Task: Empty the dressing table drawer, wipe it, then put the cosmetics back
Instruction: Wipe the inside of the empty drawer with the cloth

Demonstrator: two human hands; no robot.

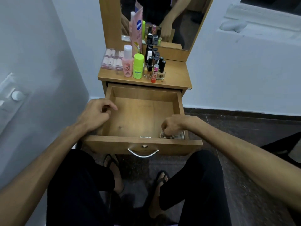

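The wooden drawer (143, 92) of the dressing table is pulled out, and most of its floor is bare. My right hand (172, 125) is down in its near right corner, fingers curled round a patterned cloth (178, 136) that is partly hidden by the drawer front. My left hand (96, 114) hovers over the drawer's left wall with loosely curled fingers and holds nothing. The cosmetics stand on the table top (175, 74): a pink bottle (127, 62), a green-capped bottle (138, 66), several nail polish bottles (156, 62), a tall pink tube (136, 30) and a clear case of small bottles (112, 60).
A mirror (179, 18) rises behind the table top. White walls close in on both sides, with a switch plate (11, 93) on the left. My legs and sandalled feet (160, 180) are under the drawer on a dark floor. A metal handle (143, 152) is on the drawer front.
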